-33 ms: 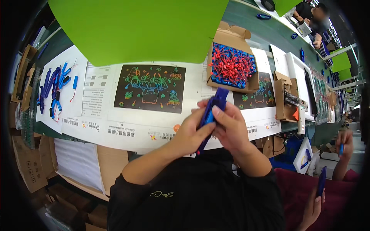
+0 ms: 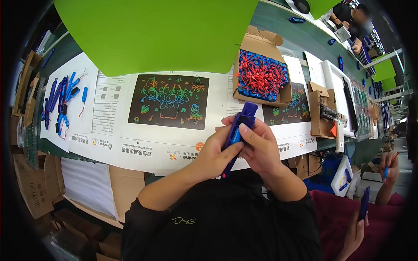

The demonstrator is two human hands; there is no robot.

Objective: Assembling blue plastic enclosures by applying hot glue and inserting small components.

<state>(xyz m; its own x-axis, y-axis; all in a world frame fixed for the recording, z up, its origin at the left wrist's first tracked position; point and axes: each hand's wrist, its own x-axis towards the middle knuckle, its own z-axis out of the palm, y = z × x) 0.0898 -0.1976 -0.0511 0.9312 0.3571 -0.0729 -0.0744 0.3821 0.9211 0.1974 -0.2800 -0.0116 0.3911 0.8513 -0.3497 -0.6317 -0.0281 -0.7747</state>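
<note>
Both my hands meet in front of my chest around a long dark-blue plastic casing [image 2: 247,110], tilted with its far end toward the box. A bright-blue cylindrical battery [image 2: 236,137] lies in its hollow. My left hand [image 2: 220,145] is closed on the casing's left side, thumb against the battery. From the right, my right hand [image 2: 261,145] grips the casing, its thumb pressed down near the battery's upper end. A red bit shows at the casing's near end. Just beyond stands an open cardboard box [image 2: 285,96] packed with blue batteries [image 2: 250,92] and red wires [image 2: 263,74].
At left, blue batteries and dark casings [image 2: 54,93] lie on white paper. A green panel [image 2: 156,35] hangs over the table's far side. Right are a small carton [image 2: 320,117] and a glue gun [image 2: 340,141]. A co-worker's hands [image 2: 355,235] hold blue parts at lower right.
My hands and the casing keep nearly the same pose, the casing's far end slightly lower. The co-worker's raised hand at right has dropped a little.
</note>
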